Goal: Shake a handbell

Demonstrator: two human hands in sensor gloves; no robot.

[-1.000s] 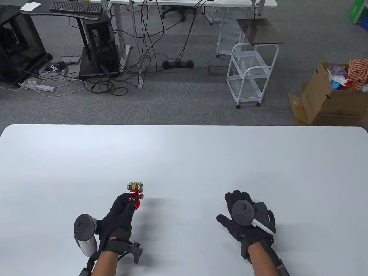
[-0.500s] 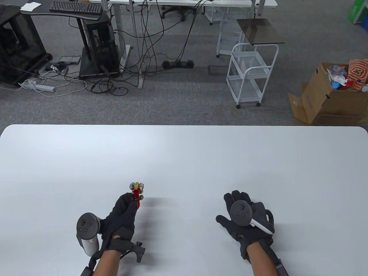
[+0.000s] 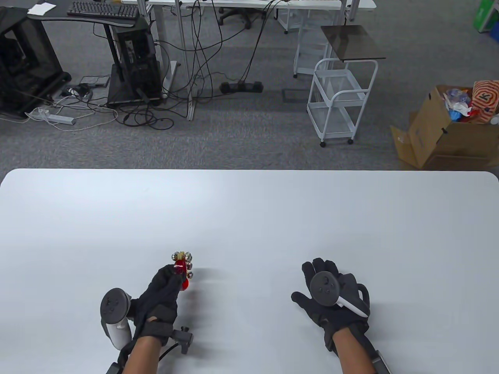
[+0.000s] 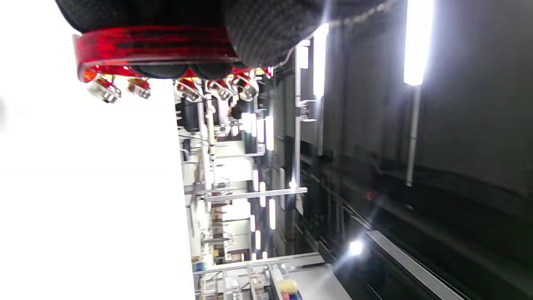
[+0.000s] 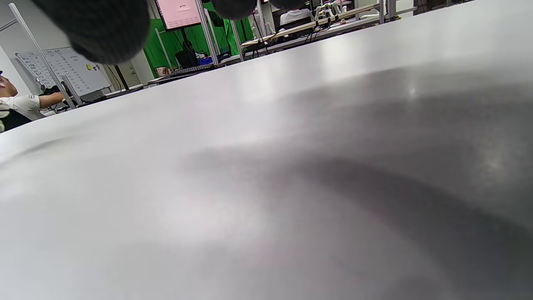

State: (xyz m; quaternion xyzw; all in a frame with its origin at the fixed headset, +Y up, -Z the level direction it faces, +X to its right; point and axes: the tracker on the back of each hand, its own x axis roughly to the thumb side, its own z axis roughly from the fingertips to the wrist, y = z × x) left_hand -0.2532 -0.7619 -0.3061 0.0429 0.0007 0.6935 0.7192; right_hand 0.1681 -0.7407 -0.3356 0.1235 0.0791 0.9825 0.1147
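Observation:
My left hand (image 3: 163,286) grips the red handle of a handbell (image 3: 182,266) and holds it above the white table (image 3: 249,210), with its cluster of small silver jingle bells at the far end. In the left wrist view my fingers (image 4: 258,29) wrap the red handle (image 4: 150,48), and several silver bells (image 4: 187,89) hang along it. My right hand (image 3: 325,290) rests palm down on the table to the right, fingers spread, holding nothing. In the right wrist view only fingertips (image 5: 104,25) show over bare tabletop.
Beyond the table's far edge stand a white wire cart (image 3: 339,101), a cardboard box of items (image 3: 448,128) at the right, and a desk with a computer tower and cables (image 3: 132,66) at the left.
My left hand has swung the handbell slightly back and forth; the bell cluster now sits a little lower and nearer. My right hand has barely shifted left.

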